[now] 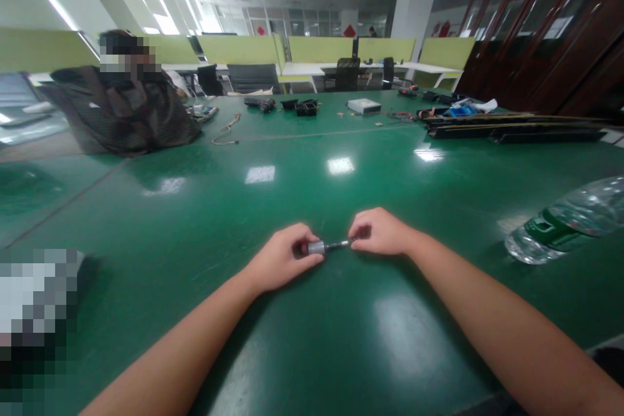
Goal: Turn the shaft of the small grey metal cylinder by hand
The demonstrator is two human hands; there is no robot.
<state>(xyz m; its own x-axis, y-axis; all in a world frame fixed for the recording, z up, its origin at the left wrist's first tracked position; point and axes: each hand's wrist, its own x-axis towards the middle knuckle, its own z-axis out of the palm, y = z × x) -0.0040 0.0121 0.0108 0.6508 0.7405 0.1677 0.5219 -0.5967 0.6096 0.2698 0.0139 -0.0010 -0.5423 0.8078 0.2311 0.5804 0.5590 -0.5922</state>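
Near the middle of the green table, my left hand [283, 257] is closed around a small silver metal cylinder [316, 247], fingers and thumb on either side of it. A thin metal shaft [336, 245] runs from the cylinder toward the right, in line with it. At the shaft's far end, my right hand [383, 232] pinches the tip between thumb and fingers. The parts look joined, though their exact kind is too small to tell. Both hands are low over the tabletop.
A clear plastic bottle [560, 227] with a green label lies at right. A dark bag [141, 110] stands back left. A pixelated object [34, 292] sits at the left edge. Farther back are a white box [364, 106], black parts [306, 107] and long dark bars [511, 127].
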